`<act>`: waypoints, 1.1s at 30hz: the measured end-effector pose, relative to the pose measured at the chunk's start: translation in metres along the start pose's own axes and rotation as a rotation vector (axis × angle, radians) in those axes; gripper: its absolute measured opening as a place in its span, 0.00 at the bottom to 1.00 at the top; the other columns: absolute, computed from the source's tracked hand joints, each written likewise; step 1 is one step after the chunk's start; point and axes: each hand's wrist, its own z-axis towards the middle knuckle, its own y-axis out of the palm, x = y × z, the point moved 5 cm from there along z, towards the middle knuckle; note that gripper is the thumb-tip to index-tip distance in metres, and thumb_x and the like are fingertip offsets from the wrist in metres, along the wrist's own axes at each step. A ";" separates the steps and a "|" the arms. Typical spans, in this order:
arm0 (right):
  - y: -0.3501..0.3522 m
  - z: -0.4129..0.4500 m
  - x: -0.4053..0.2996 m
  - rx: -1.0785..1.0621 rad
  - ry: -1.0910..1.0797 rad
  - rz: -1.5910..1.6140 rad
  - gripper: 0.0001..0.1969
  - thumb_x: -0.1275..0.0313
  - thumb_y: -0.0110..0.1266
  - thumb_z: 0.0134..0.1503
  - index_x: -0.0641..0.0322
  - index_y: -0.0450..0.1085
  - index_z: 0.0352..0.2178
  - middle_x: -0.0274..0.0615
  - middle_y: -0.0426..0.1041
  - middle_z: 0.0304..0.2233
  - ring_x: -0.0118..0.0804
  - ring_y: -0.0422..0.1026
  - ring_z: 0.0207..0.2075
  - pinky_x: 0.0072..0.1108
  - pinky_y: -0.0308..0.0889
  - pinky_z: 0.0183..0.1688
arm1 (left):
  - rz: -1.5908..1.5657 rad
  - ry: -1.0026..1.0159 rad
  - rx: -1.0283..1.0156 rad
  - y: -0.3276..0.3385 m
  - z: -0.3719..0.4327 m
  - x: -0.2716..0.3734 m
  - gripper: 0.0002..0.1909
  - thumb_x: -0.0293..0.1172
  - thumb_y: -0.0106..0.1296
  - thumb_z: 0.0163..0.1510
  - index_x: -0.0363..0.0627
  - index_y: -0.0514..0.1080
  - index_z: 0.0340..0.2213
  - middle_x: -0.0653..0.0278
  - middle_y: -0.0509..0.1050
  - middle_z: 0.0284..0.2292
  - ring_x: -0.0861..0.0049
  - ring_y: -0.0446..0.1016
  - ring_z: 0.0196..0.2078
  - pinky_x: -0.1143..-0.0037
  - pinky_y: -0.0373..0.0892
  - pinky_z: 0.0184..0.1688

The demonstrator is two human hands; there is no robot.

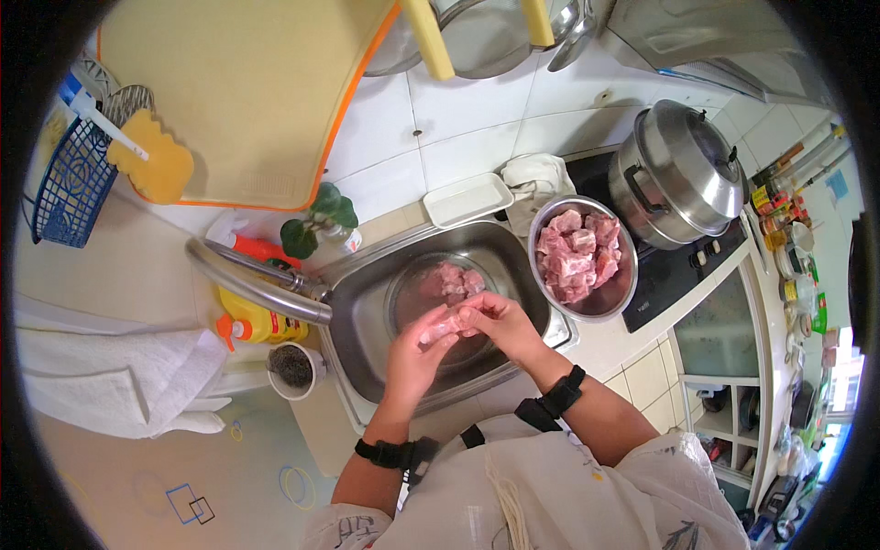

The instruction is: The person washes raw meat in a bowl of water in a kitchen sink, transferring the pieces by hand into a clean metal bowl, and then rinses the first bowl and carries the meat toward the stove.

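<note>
A piece of raw meat is between my two hands above the stainless steel sink. My left hand grips its left end, and my right hand pinches the other end between thumb and fingers. Just beyond my hands, more raw meat chunks lie in a round vessel in the sink; my hands hide part of it. Right of the sink, a steel bowl holds a heap of raw meat pieces.
The curved faucet reaches over the sink's left edge. Near it stand a yellow bottle and a cup with a scouring pad. A white tray, a cloth and a large steel pot are at the back and right.
</note>
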 end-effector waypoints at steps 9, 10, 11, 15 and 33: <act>-0.037 0.003 -0.007 0.093 -0.144 -0.156 0.07 0.73 0.53 0.55 0.65 0.70 0.35 0.34 0.72 0.29 0.23 0.70 0.29 0.15 0.67 0.31 | -0.112 -0.054 -0.086 0.028 0.013 -0.017 0.32 0.27 0.59 0.46 0.41 0.60 0.53 0.56 0.72 0.44 0.76 0.72 0.44 0.77 0.66 0.47; -0.049 0.003 -0.015 0.146 -0.227 -0.220 0.06 0.74 0.53 0.55 0.65 0.70 0.33 0.34 0.72 0.28 0.23 0.70 0.28 0.15 0.67 0.31 | -0.186 -0.094 -0.065 0.031 0.015 -0.037 0.36 0.27 0.59 0.47 0.42 0.55 0.56 0.53 0.68 0.48 0.73 0.69 0.48 0.76 0.65 0.49; -0.062 0.001 -0.032 0.267 -0.297 -0.361 0.04 0.76 0.52 0.55 0.64 0.69 0.33 0.34 0.71 0.28 0.22 0.69 0.27 0.15 0.66 0.31 | -0.258 -0.132 -0.036 0.032 0.018 -0.062 0.40 0.27 0.59 0.47 0.43 0.51 0.58 0.50 0.65 0.51 0.70 0.66 0.51 0.76 0.63 0.51; -0.134 -0.025 -0.100 0.661 -0.547 -0.661 0.04 0.74 0.50 0.56 0.64 0.69 0.32 0.37 0.73 0.29 0.26 0.70 0.28 0.17 0.66 0.34 | 0.632 -0.414 -0.065 0.030 0.014 -0.180 0.42 0.29 0.58 0.47 0.41 0.47 0.58 0.44 0.52 0.56 0.53 0.54 0.59 0.65 0.58 0.57; -0.036 0.045 0.118 -0.194 0.034 -1.105 0.19 0.72 0.55 0.48 0.66 0.63 0.43 0.57 0.68 0.39 0.58 0.67 0.43 0.37 0.63 0.45 | -0.122 -0.757 -0.240 0.038 0.004 -0.250 0.19 0.33 0.53 0.48 0.38 0.69 0.42 0.51 0.74 0.38 0.56 0.73 0.39 0.66 0.68 0.43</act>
